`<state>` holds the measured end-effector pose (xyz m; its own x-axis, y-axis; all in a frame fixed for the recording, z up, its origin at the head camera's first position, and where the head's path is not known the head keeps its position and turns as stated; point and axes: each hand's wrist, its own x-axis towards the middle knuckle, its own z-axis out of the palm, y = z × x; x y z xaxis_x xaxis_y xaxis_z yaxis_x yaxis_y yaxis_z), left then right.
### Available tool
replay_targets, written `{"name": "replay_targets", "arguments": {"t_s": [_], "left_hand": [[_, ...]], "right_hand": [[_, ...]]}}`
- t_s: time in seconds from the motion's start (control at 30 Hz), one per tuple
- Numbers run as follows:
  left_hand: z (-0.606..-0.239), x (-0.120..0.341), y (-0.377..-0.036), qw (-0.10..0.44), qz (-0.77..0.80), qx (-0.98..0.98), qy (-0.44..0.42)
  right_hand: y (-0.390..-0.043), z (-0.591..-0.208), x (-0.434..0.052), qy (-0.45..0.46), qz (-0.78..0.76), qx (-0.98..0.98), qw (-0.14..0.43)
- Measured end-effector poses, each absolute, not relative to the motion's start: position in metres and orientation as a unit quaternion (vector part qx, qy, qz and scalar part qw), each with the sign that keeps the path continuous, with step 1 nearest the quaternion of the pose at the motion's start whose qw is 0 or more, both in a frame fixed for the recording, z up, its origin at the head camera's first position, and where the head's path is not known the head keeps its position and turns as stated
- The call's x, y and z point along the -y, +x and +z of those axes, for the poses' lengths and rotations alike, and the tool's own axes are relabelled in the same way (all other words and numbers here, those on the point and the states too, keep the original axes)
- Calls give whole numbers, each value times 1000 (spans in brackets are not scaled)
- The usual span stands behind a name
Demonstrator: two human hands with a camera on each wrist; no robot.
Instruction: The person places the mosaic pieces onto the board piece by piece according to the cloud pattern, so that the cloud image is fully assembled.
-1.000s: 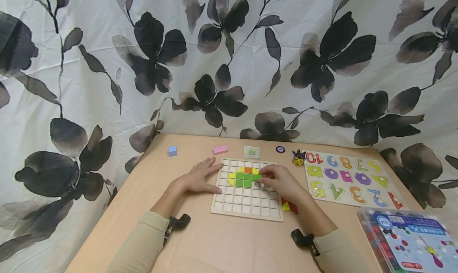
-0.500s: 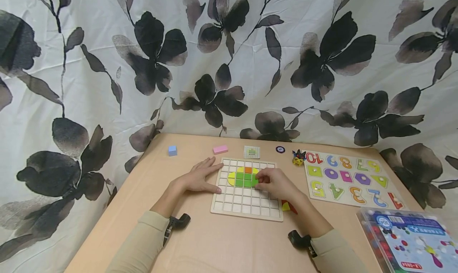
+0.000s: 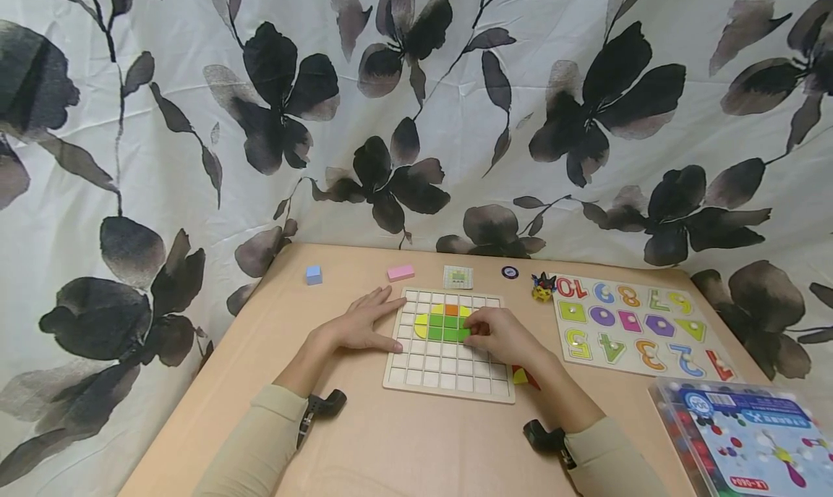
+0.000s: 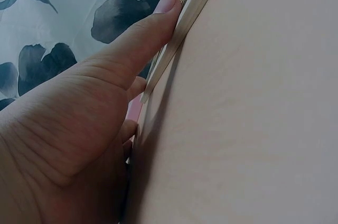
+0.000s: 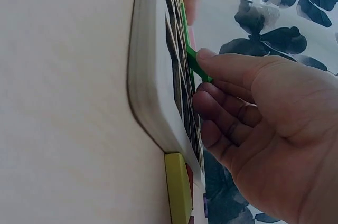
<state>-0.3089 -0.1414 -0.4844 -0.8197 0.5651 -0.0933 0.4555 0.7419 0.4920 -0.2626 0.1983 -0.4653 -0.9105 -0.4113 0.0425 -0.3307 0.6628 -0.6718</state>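
Note:
A pale wooden grid board lies on the table with yellow, orange and green pieces in its upper middle squares. My left hand rests along the board's left side, fingers spread, the thumb at its edge in the left wrist view. My right hand is over the right part of the grid. Its thumb and index finger pinch a green tile, which the right wrist view shows tilted against the board's surface. An orange tile sits above the green block, and a yellow piece borders it on the left.
Yellow and red pieces lie by the board's right edge. Behind stand a blue cube, pink block, pattern card, round token and small figure. A number puzzle and plastic box occupy the right.
Over the first half second my right hand shifted slightly left over the grid, towards the green tiles; since then it has barely moved. The left hand stays in place.

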Motion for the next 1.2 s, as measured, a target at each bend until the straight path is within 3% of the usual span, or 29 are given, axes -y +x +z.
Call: {"name": "replay_targets", "arguments": {"t_s": [1.2], "left_hand": [[-486, 141, -307, 118, 230, -926, 275]], "right_hand": [[-263, -470, -200, -211, -325, -921, 43]]}}
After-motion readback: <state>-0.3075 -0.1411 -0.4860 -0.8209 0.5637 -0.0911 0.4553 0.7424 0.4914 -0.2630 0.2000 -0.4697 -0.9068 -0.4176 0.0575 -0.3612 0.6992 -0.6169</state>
